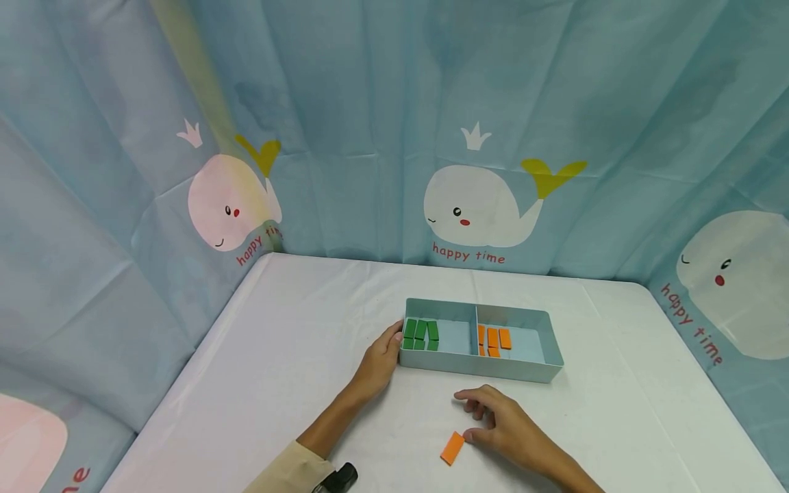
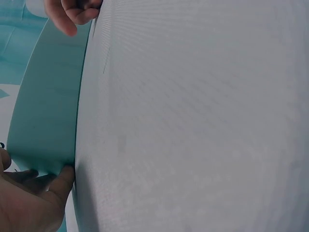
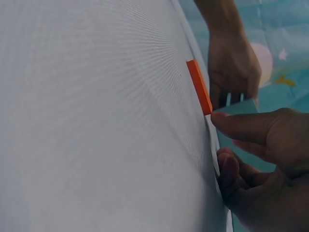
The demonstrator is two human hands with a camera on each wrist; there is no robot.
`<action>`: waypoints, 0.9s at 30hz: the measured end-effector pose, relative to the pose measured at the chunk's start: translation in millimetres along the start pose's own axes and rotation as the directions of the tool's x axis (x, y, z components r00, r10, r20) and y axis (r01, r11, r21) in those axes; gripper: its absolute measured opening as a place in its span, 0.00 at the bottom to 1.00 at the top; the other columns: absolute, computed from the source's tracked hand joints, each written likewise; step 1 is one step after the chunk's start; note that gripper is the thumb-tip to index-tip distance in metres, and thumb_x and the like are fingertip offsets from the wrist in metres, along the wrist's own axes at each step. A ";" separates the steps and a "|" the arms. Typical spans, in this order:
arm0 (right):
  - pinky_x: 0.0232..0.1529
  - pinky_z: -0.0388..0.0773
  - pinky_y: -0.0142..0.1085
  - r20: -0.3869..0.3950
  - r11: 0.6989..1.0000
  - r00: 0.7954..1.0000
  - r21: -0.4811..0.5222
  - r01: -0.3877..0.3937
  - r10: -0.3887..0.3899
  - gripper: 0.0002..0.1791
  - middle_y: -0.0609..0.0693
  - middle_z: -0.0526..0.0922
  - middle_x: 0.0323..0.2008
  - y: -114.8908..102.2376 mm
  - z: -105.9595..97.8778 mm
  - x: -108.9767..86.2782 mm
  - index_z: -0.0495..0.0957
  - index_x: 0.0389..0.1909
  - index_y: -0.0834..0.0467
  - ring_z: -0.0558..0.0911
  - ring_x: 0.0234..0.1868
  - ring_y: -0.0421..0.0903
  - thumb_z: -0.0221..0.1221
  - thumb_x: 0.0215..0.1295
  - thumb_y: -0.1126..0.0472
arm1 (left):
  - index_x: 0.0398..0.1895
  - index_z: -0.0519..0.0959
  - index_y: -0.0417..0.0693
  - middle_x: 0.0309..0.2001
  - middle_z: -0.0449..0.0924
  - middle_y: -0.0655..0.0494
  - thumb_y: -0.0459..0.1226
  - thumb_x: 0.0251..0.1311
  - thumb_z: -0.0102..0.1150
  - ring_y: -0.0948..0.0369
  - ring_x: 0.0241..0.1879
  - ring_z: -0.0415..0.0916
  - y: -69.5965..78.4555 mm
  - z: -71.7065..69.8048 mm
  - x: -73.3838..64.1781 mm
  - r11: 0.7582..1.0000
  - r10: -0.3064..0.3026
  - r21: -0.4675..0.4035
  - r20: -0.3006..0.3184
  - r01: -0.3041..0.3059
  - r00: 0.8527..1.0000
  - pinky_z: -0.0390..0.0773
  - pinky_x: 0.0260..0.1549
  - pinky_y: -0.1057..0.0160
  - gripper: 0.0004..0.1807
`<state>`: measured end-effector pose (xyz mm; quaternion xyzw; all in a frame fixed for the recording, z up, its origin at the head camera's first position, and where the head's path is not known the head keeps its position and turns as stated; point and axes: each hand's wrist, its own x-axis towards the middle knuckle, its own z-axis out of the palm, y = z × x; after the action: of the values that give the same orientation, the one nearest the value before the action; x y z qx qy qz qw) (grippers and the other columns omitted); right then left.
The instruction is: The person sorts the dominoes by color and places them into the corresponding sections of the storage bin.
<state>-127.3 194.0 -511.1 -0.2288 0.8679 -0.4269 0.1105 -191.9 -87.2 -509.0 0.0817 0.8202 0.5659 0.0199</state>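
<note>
A grey-green two-compartment box [image 1: 481, 370] sits on the white table. My left hand [image 1: 376, 366] holds its left end, thumb by the rim and fingers against the end wall, as the left wrist view shows. In front of the box lies a loose orange rectangular block [image 1: 453, 448]. My right hand [image 1: 508, 428] is just right of this block, its thumb tip right at the block's corner. The index finger reaches out apart from the thumb, and the other fingers bend loosely. Several green blocks [image 1: 421, 330] fill part of the left compartment; several orange blocks [image 1: 492, 338] lie in the right one.
White cloth covers the table [image 1: 259, 383]. Behind and beside it hangs a blue curtain [image 1: 345, 192] printed with whales. A divider [image 1: 477, 329] splits the box. Near the left sleeve [image 1: 296, 472] is a black object [image 1: 342, 477] at the bottom edge.
</note>
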 end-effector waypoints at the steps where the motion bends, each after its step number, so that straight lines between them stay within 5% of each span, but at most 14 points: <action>1: 0.40 0.79 0.28 -0.007 1.000 1.000 0.002 0.003 -0.003 0.30 0.43 0.80 0.45 0.0 0.6 0.5 0.83 0.62 0.52 0.77 0.43 0.39 0.79 0.59 0.58 | 0.82 0.61 0.39 0.80 0.63 0.42 0.43 0.88 0.37 0.42 0.82 0.55 0.0 -0.1 -0.1 1.000 0.000 0.000 0.001 0.000 1.000 0.56 0.80 0.37 0.28; 13: 0.40 0.79 0.29 0.029 0.997 0.998 0.062 0.051 -0.053 0.33 0.44 0.80 0.42 -0.4 -0.5 -0.5 0.82 0.61 0.54 0.78 0.41 0.39 0.81 0.53 0.62 | 0.82 0.61 0.39 0.80 0.63 0.42 0.44 0.88 0.37 0.41 0.82 0.55 0.2 -0.8 -0.4 1.000 0.008 0.016 0.000 -0.008 1.000 0.56 0.79 0.37 0.29; 20: 0.39 0.79 0.29 -0.003 0.997 0.998 0.048 0.067 -0.067 0.27 0.44 0.79 0.40 -0.6 3.3 0.4 0.83 0.59 0.55 0.78 0.39 0.38 0.79 0.59 0.57 | 0.82 0.61 0.38 0.80 0.64 0.42 0.44 0.88 0.37 0.41 0.81 0.56 1.0 -0.1 -1.5 0.999 0.007 0.032 -0.004 -0.007 1.000 0.57 0.79 0.36 0.29; 27: 0.46 0.80 0.30 -0.007 0.997 0.997 0.005 0.071 -0.071 0.36 0.41 0.80 0.43 -5.9 9.9 -4.6 0.80 0.64 0.56 0.78 0.44 0.37 0.81 0.55 0.49 | 0.82 0.62 0.38 0.80 0.64 0.41 0.44 0.88 0.37 0.41 0.81 0.56 1.1 -0.2 -0.3 1.000 0.006 0.028 -0.007 -0.006 1.000 0.56 0.79 0.37 0.29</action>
<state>-117.7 186.3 -512.5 -0.2576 0.8585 -0.4337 0.0929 -191.5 -87.0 -507.8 0.0825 0.8280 0.5545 0.0140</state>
